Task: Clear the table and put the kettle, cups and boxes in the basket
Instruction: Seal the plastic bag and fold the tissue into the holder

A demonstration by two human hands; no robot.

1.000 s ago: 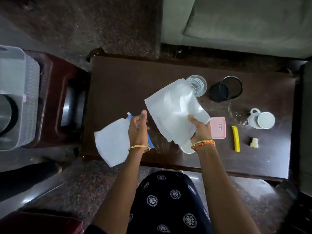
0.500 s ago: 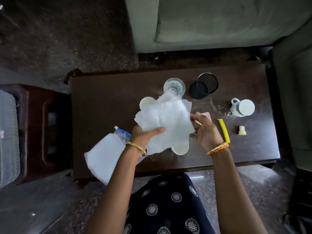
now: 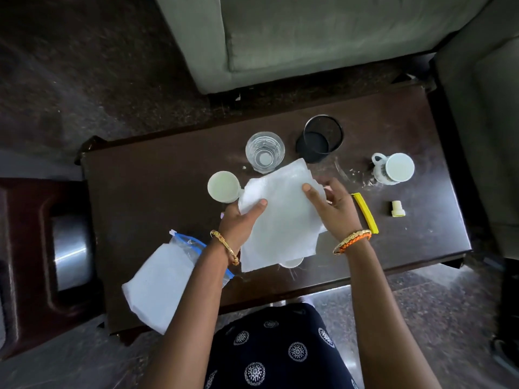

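Note:
Both my hands hold a white cloth (image 3: 280,217) above the middle of the dark wooden table (image 3: 157,175). My left hand (image 3: 241,220) pinches its left edge and my right hand (image 3: 334,209) grips its right edge. A white cup (image 3: 223,186) stands just left of the cloth. A clear glass (image 3: 264,151) and a black mesh cup (image 3: 320,137) stand behind it. A white mug (image 3: 394,167) sits at the right. Another white cup (image 3: 292,262) peeks out under the cloth's near edge. The pink box is hidden by the cloth and my right hand.
A zip bag of white cloths (image 3: 165,279) lies on the table's near left corner. A yellow strip (image 3: 365,211) and a small cream cap (image 3: 397,209) lie right of my right hand. A dark red stool (image 3: 31,248) stands left, a grey sofa (image 3: 309,37) behind.
My left hand left the zip bag and took the cloth's left edge. The cloth now hangs flatter between both hands. The camera view has swung right, and the basket at the left is out of sight.

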